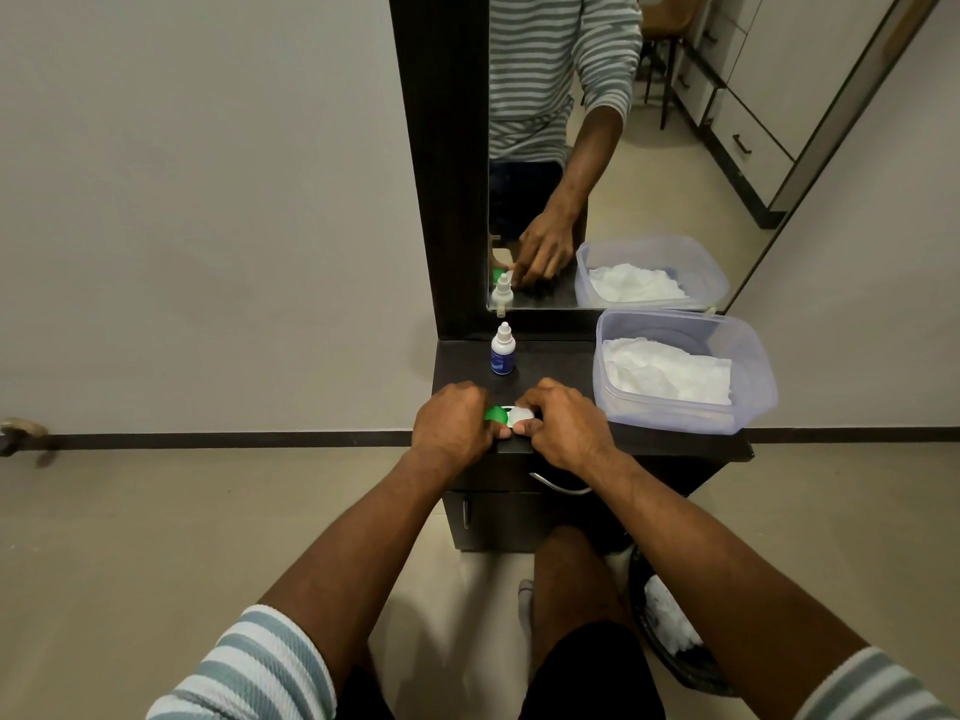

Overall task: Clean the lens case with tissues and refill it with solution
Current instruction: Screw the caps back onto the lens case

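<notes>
Head view: our left hand (451, 426) and right hand (563, 426) pinch the lens case (508, 415); light, slippery plastic, best gripped by its caps.

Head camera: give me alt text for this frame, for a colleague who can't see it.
Both hands, left hand and right hand, grip a lens case with one green and one white cap on a dark vanity shelf. Behind stands a capped solution bottle; a clear tub of tissues sits right, below a mirror.

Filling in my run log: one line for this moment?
left hand + right hand: gripping lens case | solution bottle: upright, untouched | tissues: in tub
</notes>
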